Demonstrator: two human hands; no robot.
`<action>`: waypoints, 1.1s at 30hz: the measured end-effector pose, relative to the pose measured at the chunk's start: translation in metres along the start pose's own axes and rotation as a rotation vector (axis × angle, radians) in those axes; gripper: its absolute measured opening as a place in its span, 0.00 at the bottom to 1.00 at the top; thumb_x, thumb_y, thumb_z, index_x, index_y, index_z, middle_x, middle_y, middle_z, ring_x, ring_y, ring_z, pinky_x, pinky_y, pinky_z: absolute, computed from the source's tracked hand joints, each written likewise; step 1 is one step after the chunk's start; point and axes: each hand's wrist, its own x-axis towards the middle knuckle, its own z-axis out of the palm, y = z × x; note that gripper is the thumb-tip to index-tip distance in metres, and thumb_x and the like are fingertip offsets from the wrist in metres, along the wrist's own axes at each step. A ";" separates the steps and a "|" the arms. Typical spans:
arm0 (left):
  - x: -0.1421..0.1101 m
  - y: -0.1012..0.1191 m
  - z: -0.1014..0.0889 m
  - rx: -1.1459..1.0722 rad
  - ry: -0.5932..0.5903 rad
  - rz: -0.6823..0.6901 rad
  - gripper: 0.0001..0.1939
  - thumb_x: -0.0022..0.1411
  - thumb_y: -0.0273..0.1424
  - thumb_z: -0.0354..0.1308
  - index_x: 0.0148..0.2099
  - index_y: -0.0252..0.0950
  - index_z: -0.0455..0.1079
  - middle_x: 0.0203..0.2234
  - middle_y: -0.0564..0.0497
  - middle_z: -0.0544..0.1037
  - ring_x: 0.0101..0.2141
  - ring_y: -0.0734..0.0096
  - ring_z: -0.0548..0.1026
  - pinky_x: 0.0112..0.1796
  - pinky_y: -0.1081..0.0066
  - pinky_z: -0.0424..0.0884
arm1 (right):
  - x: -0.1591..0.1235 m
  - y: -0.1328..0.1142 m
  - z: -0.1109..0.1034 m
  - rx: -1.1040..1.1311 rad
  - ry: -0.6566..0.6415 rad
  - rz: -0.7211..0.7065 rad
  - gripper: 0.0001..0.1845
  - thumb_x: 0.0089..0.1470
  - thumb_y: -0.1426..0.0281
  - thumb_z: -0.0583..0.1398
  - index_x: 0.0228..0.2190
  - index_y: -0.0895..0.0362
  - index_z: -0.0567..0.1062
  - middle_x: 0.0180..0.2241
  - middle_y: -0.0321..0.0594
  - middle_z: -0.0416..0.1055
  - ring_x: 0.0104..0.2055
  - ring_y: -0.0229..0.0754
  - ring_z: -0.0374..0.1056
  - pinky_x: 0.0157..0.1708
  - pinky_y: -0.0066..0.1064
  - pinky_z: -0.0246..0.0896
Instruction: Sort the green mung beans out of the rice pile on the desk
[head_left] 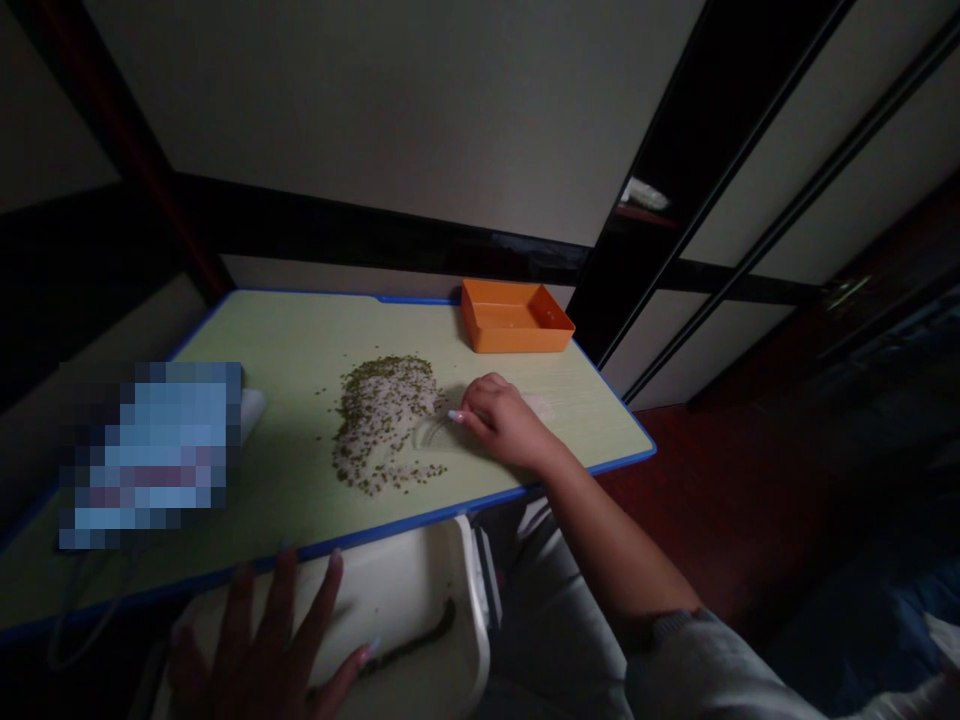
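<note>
My right hand (504,420) rests on a pale green table top (285,350), fingers curled together, fingertips touching white grains at the right edge of a pile of mixed green beans and white grains (382,420). Whether anything is pinched in those fingers is too small to see. My left hand (270,650) lies spread flat on a white tray (420,610) held below the table's near edge. A thin line of dark beans lies in the tray's right corner.
An orange rectangular box (516,318) stands at the table's far right corner. A blurred-out bluish object (150,450) sits on the table's left side. The table has a blue rim (450,515). Dark cabinet frames rise behind and to the right.
</note>
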 end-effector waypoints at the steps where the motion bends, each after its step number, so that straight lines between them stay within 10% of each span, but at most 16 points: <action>1: 0.001 0.000 0.000 0.003 0.004 0.008 0.51 0.63 0.33 0.58 0.74 0.53 0.25 0.75 0.41 0.30 0.73 0.34 0.33 0.64 0.20 0.41 | -0.004 0.004 -0.002 0.007 -0.005 -0.001 0.11 0.66 0.70 0.59 0.30 0.56 0.75 0.35 0.42 0.73 0.43 0.45 0.64 0.47 0.37 0.58; 33: 0.001 0.004 -0.001 -0.004 0.053 0.010 0.48 0.64 0.33 0.57 0.74 0.51 0.30 0.75 0.43 0.32 0.73 0.36 0.34 0.66 0.23 0.38 | -0.031 0.015 0.007 0.151 -0.016 0.022 0.16 0.63 0.68 0.59 0.23 0.56 0.69 0.37 0.39 0.72 0.47 0.44 0.64 0.52 0.39 0.51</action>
